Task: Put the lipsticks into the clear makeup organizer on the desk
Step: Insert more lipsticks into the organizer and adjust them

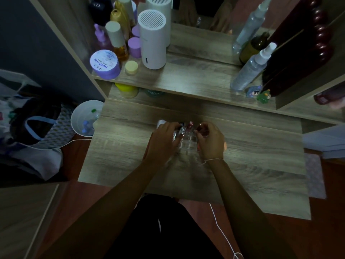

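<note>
The clear makeup organizer (187,144) stands in the middle of the wooden desk (252,156), between my two hands. Several lipsticks (190,125) stand upright in its far compartments; their caps show red, silver and dark. My left hand (161,141) curls over the organizer's left side, fingertips on a lipstick near the silver cap (182,130). My right hand (211,140) sits at the right side, fingers pinched on a reddish lipstick (200,127) at the far right corner. A white object (161,122) pokes out beyond my left hand.
A raised shelf (186,77) behind holds a white cylinder (153,40), a purple jar (105,64), bottles, spray bottles (250,70) and small figurines (258,93). A white bucket (85,118) and bags sit left of the desk. A white cable (222,230) hangs near my lap.
</note>
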